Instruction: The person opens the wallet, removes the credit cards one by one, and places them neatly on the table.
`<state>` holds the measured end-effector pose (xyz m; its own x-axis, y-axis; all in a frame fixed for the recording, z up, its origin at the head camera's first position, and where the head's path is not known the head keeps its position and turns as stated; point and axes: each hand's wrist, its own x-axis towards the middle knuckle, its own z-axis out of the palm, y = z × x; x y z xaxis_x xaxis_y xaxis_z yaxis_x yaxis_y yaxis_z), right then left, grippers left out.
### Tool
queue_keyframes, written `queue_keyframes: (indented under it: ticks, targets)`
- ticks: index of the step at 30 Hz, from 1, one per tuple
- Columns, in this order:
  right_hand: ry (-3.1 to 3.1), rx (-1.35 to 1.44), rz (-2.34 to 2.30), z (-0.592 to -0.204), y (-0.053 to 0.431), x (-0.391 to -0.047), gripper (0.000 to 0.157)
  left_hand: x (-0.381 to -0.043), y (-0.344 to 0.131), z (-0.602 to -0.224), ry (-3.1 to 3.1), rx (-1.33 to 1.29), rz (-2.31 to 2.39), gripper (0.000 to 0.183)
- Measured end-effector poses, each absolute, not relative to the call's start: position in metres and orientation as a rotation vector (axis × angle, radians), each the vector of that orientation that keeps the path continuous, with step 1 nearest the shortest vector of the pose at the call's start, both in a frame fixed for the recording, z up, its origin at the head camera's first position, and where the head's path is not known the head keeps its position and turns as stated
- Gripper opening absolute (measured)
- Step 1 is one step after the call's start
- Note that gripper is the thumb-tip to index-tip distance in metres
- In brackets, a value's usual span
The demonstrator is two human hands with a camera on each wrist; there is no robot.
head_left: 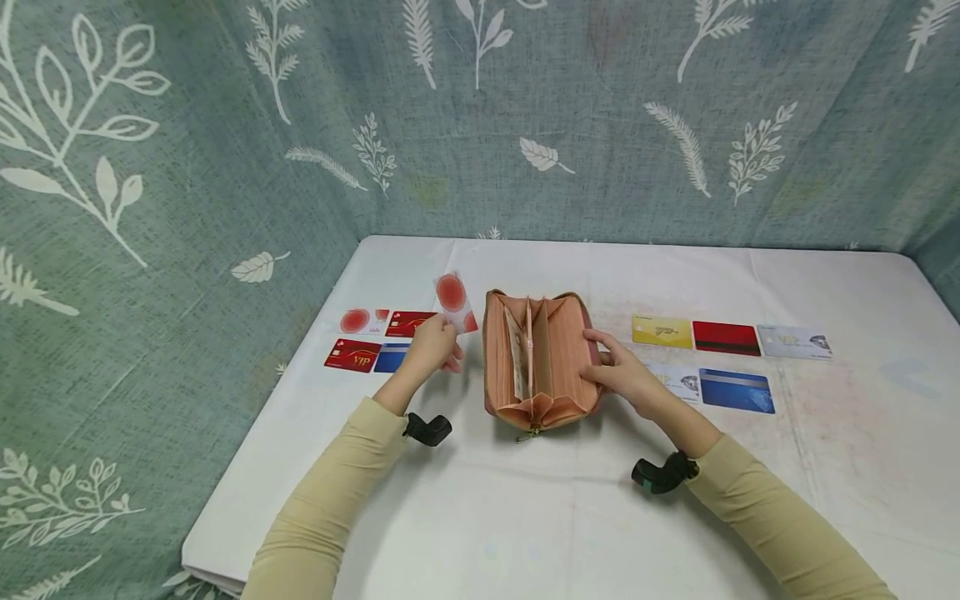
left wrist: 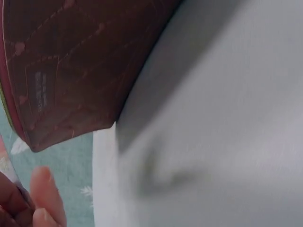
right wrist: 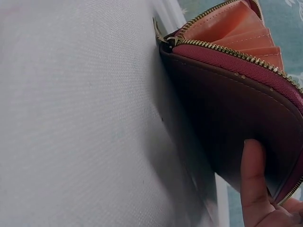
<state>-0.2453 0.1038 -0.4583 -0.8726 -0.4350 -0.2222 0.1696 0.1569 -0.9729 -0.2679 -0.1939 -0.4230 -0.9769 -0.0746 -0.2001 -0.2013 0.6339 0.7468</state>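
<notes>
In the head view my left hand (head_left: pixel 435 343) pinches a white card with a red circle (head_left: pixel 452 293), raised just left of the wallet. The wallet (head_left: pixel 572 346) stands unzipped on the table, its pink pleated pockets facing up; a pale slip or card (head_left: pixel 516 354) shows in one left pocket. My right hand (head_left: pixel 628 379) grips the wallet's right side by its edge. The right wrist view has that hand's finger (right wrist: pixel 254 177) against the dark outer cover (right wrist: pixel 222 104). The left wrist view shows the left fingers (left wrist: pixel 47 194) near the wallet's brown patterned cover (left wrist: pixel 90 66).
Left of the wallet lie another red-circle card (head_left: pixel 363 322), two red cards (head_left: pixel 352 356) and a partly covered blue card (head_left: pixel 391 358). To its right are a yellow card (head_left: pixel 662 332), a red card (head_left: pixel 726 337), silver VIP cards (head_left: pixel 793 342) and a blue card (head_left: pixel 737 391).
</notes>
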Motion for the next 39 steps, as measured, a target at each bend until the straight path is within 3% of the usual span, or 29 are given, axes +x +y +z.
queue_keyframes:
  ticks: [9,19,24,32,39]
  targets:
    - [1.982,-0.257,-1.763,-0.458,0.104,-0.245,0.068,-0.267,-0.196,-0.415,2.989,-0.140,0.854,0.029]
    - [1.983,-0.250,-1.765,-0.459,0.103,-0.245,0.068,-0.267,-0.190,-0.419,3.115,0.130,0.751,0.032]
    - [1.981,-0.241,-1.765,-0.458,0.103,-0.245,0.067,-0.269,-0.188,-0.419,2.973,0.089,0.950,0.031]
    - [1.980,-0.252,-1.766,-0.458,0.104,-0.244,0.068,-0.265,-0.194,-0.421,2.562,-0.125,1.437,0.043]
    - [1.971,-0.263,-1.774,-0.458,0.104,-0.245,0.067,-0.255,-0.201,-0.420,2.210,-0.125,1.605,0.032]
